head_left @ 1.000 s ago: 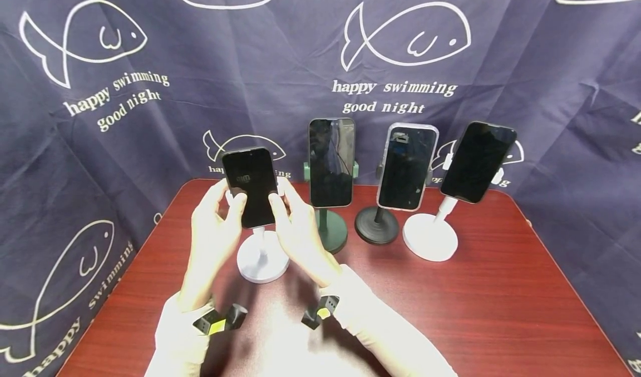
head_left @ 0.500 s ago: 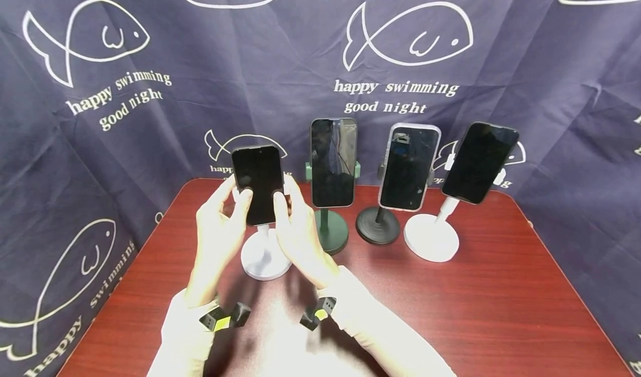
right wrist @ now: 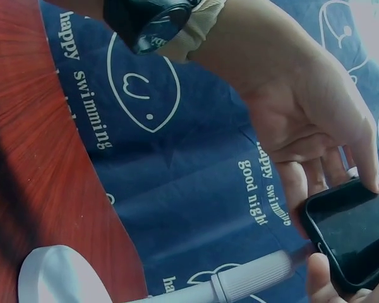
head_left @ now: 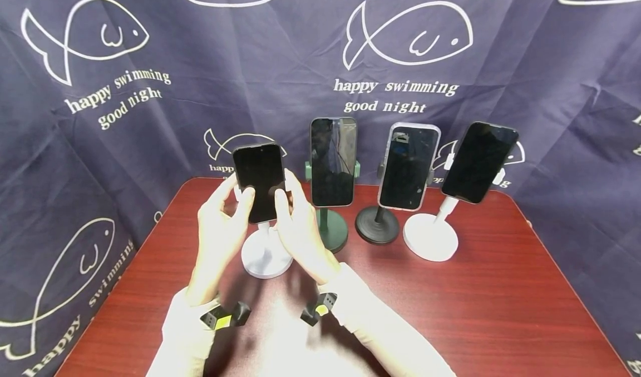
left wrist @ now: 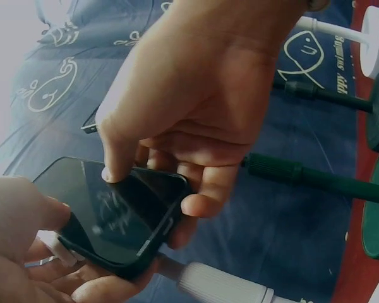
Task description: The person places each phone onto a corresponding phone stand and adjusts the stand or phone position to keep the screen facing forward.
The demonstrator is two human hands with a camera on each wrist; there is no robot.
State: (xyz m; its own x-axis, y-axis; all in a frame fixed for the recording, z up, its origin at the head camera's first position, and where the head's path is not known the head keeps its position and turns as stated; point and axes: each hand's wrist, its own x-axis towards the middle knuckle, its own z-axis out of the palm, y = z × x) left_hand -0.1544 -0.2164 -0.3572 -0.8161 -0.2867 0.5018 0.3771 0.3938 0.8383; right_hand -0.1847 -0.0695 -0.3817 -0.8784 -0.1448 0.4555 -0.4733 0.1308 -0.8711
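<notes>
A black smartphone (head_left: 259, 182) stands upright at the head of the left white phone stand (head_left: 265, 254). My left hand (head_left: 222, 235) grips its left edge, thumb on the screen and fingers behind. On the opposite edge my right hand (head_left: 302, 229) holds it the same way. In the left wrist view, both thumbs lie on the phone (left wrist: 114, 218), and a white clamp piece (left wrist: 58, 247) shows by its lower edge. The ribbed white stem (right wrist: 252, 276) runs up behind the phone (right wrist: 347, 233) in the right wrist view. Most of the clamp is hidden.
To the right stand a green stand (head_left: 333, 229), a black stand (head_left: 376, 225) and another white stand (head_left: 430, 238), each bearing a dark-screened phone. They are on a red wooden table (head_left: 476, 304). A blue fish-print cloth (head_left: 280, 60) hangs behind.
Over the last second both hands and the phone have shifted slightly right in the head view, and the phone has turned a little more upright. The other stands remain in place.
</notes>
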